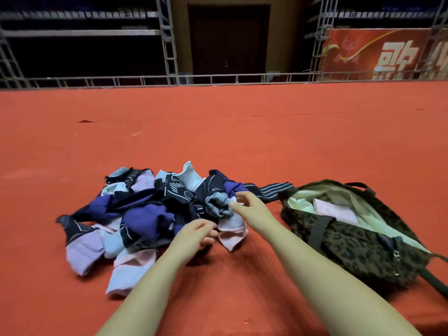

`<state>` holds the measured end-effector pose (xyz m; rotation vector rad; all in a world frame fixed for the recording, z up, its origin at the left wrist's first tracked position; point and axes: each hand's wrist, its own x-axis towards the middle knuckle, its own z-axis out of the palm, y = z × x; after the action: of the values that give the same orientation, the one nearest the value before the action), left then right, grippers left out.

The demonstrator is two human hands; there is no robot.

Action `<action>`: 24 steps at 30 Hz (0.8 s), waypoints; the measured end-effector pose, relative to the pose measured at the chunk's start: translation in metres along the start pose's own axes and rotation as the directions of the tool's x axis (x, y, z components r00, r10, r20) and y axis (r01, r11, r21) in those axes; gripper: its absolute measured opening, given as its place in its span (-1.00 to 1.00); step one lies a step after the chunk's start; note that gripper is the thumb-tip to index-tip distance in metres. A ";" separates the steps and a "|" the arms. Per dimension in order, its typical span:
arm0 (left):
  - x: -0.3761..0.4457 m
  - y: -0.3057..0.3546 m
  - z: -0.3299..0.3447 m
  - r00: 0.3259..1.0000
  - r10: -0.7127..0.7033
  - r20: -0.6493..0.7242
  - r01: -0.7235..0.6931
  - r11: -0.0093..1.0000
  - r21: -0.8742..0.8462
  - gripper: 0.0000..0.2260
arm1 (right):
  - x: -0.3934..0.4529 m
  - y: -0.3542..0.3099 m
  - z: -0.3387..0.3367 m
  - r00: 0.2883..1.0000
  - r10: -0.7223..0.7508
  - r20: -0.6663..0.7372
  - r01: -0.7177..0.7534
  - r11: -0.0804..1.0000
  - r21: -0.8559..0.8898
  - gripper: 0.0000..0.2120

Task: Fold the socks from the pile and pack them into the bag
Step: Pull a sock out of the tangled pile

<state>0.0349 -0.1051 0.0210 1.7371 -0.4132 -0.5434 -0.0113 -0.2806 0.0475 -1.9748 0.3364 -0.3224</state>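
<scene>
Right hand (244, 204) reaches out over the right edge of the sock pile (150, 214), fingers loosely spread, thumb and fingertips at a bunched grey striped sock (218, 202); looks like touching or about to pinch, can't tell if it actually has a grip. Left hand (196, 235) sits nearer, at the near-right edge of the pile, fingers curled down against a pale pink sock (231, 235) and the dark fabric beside it; whether it's pinching anything is hidden under the knuckles, so can't tell. Both forearms come in from the near edge, extended, converging on the same corner of the pile, left one lower and closer to the floor. Pile is a loose tangle: purple, navy with white line print, light blue, lilac, pink, none visibly folded or paired. One dark sock with grey stripes (269, 190) trails off the far-right side of the pile toward the bag (351, 241). Bag is just right of the pile, leopard print, lying open with its pale lining showing; something pale pink (332, 209) lies inside, likely socks already packed, not sure. Everything rests on a red carpet (218, 132); metal truss and a red banner (388, 54) far behind. Judgement: early stage, most of the pile left; the current step reads as picking the next sock to fold.
</scene>
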 end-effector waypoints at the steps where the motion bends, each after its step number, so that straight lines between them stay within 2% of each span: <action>1: -0.002 0.001 -0.005 1.000 0.008 -0.028 -0.009 1.000 -0.020 -0.93 | 0.004 -0.005 0.010 1.000 0.022 0.013 -0.023 0.998 0.058 -0.51; 2: -0.002 0.001 -0.007 0.998 0.016 -0.056 -0.018 0.999 -0.048 -0.94 | 0.008 -0.007 0.019 0.999 0.037 0.028 -0.040 0.995 0.088 -0.46; 4: -0.003 -0.001 -0.012 0.993 0.016 -0.120 -0.032 0.991 -0.128 -0.94 | 0.012 -0.008 0.035 0.999 0.045 0.024 -0.045 0.999 0.001 -0.47; 6: -0.004 0.001 -0.016 0.986 -0.015 -0.165 -0.028 0.965 -0.260 -0.85 | 0.012 -0.005 0.047 0.999 0.047 -0.010 -0.047 0.996 -0.073 -0.59; 8: -0.003 0.003 -0.018 0.983 -0.056 -0.174 -0.015 0.925 -0.379 -0.74 | 0.006 -0.003 0.054 0.999 0.045 0.009 -0.045 0.999 -0.025 -0.70; 11: 0.005 0.007 -0.019 0.977 -0.049 -0.208 -0.025 0.939 -0.343 -0.68 | -0.002 0.001 0.057 0.998 0.065 0.008 -0.065 0.998 0.005 -0.77; 13: 0.009 0.013 -0.017 0.984 -0.023 -0.176 -0.027 0.960 -0.280 -0.66 | -0.009 -0.002 0.056 0.994 0.108 0.012 -0.109 0.992 0.070 -0.78; 15: 0.009 0.022 -0.012 0.991 -0.008 -0.131 -0.025 0.967 -0.254 -0.74 | -0.016 -0.005 0.053 0.986 0.150 0.066 -0.160 0.968 0.193 -0.76; 17: 0.006 0.025 -0.010 0.995 0.024 -0.097 -0.043 0.979 -0.202 -0.84 | -0.025 -0.008 0.050 0.984 0.135 0.119 -0.167 0.929 0.331 -0.83; 20: 0.000 0.017 -0.011 0.993 0.100 -0.067 -0.113 0.966 -0.235 -0.76 | -0.041 -0.018 0.043 0.993 0.023 0.112 -0.070 0.898 0.435 -0.97; 22: -0.008 0.011 -0.013 0.990 0.122 -0.066 -0.137 0.939 -0.316 -0.83 | -0.052 -0.024 0.040 0.995 -0.095 -0.025 0.097 0.910 0.403 -0.83; 24: -0.018 0.007 -0.013 0.990 0.141 -0.029 -0.140 0.889 -0.436 -0.84 | -0.056 -0.023 0.041 0.959 -0.240 -0.153 0.270 0.936 0.224 -0.63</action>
<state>0.0278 -0.0862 0.0329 1.2621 -0.3819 -0.4906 -0.0454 -0.2165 0.0474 -1.7598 0.1095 -0.6258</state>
